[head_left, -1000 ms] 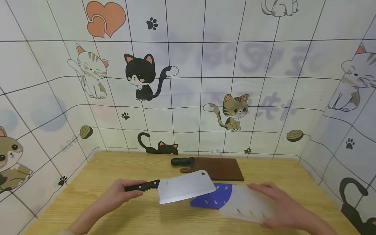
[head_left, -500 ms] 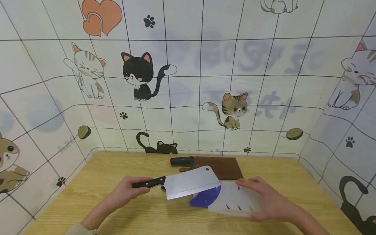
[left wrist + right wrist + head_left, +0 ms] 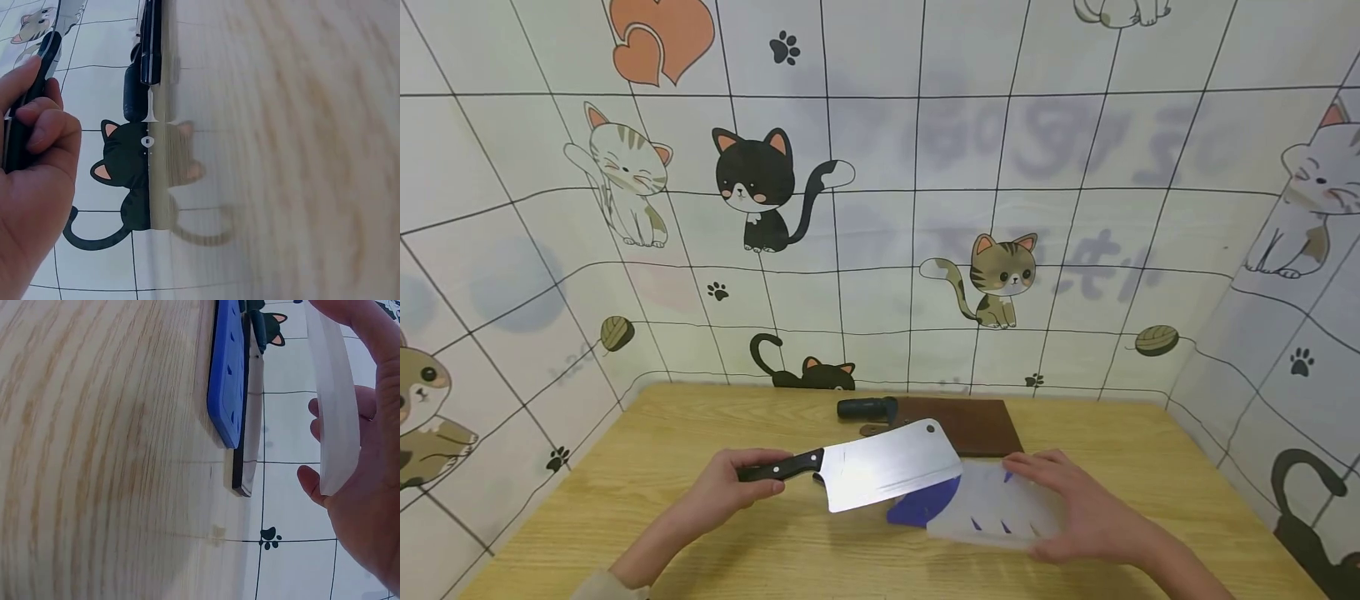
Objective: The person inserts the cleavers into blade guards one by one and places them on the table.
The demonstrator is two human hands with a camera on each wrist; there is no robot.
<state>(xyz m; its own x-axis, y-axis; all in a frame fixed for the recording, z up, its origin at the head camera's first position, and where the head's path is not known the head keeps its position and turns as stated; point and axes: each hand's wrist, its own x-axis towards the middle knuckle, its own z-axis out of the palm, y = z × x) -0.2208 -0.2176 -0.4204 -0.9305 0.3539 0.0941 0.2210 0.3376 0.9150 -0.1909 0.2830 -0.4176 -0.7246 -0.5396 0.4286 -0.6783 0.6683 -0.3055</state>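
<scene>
My left hand grips a cleaver by its black riveted handle, with the broad blade pointing right above the table. My right hand holds a translucent white blade guard with triangular slots, its curved edge toward the blade. Blade tip and guard meet in the head view; I cannot tell whether they touch. Below them a blue slotted blade guard lies on the table, partly covered. The right wrist view shows the white guard between thumb and fingers, raised off the wood.
At the back of the wooden table lies a brown, flat rectangular piece, with a black handle at its left end. Cat-printed cloth walls enclose the back and sides.
My right hand has brought the white guard left, over more of the blue one. The cleaver has shifted slightly right toward it. Over the last half second both hands have barely moved.
</scene>
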